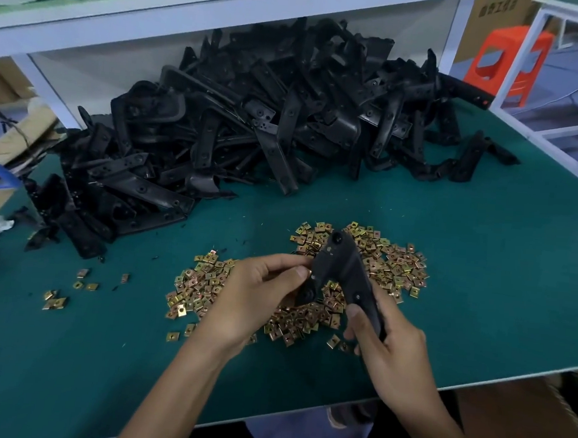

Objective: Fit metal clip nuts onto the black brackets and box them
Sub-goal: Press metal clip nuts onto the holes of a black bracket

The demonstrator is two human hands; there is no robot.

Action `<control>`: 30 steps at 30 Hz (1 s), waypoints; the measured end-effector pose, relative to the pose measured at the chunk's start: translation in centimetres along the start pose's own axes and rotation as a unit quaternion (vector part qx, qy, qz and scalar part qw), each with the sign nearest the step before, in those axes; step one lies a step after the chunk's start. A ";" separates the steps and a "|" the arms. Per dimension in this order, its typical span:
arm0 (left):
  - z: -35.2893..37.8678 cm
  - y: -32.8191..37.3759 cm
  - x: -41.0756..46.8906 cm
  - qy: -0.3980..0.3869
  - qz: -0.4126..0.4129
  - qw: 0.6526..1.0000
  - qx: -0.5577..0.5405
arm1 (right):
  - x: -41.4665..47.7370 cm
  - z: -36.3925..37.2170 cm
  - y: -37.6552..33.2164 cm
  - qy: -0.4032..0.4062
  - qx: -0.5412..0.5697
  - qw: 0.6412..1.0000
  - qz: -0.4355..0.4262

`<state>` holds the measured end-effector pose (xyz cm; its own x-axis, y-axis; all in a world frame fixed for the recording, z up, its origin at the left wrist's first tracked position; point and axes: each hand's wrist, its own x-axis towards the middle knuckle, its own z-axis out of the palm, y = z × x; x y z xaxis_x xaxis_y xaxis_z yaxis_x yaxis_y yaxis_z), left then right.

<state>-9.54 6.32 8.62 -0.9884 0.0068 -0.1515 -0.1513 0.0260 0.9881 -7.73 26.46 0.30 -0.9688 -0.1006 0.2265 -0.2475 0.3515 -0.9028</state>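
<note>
Right grip (pixel 386 348) is clenched round the lower arm of a black bracket (pixel 341 261), thumb laid along it, holding the piece tilted above the worktop (pixel 498 284). Left grip (pixel 255 295) pinches the bracket's other arm between thumb and forefinger, where a speck of gold shows at the thumb tip (whether a clip nut is seated there cannot be told). Beneath both, loose clip nuts (pixel 200 288) lie spread in a wide brassy heap, with a few strays (pixel 56 300) well apart to the left. Behind, a big pile of brackets (pixel 253 120) rests at the back of the worktop under a white shelf (pixel 226 12).
</note>
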 end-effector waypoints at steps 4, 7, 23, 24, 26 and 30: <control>0.2 0.0 -0.1 0.018 0.001 1.000 0.020 | 0.0 0.1 -0.2 0.003 -0.027 1.000 -0.009; 0.4 -0.2 -0.3 0.040 -0.005 0.999 0.025 | -0.1 0.0 -0.2 0.005 -0.053 0.999 -0.011; 0.3 -1.4 -0.2 0.047 0.017 0.993 0.105 | -0.3 -0.2 -0.2 0.005 -0.044 0.998 0.034; -0.7 -1.8 0.0 0.068 0.024 0.987 0.147 | -0.3 -0.1 -0.2 0.006 -0.044 0.998 0.039; -3.5 -2.5 0.7 0.128 0.043 0.951 0.279 | -0.3 -0.1 -0.4 0.010 -0.044 0.998 0.046; -10.1 -2.8 2.7 0.234 0.033 0.862 0.447 | -0.2 0.1 -0.4 -0.001 -0.052 0.997 0.063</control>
<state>-11.84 -3.84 5.70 -0.9223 -0.3607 0.1385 -0.2321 0.8038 0.5478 -7.41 26.23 0.53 -0.9923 -0.0514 0.1126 -0.1236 0.4567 -0.8810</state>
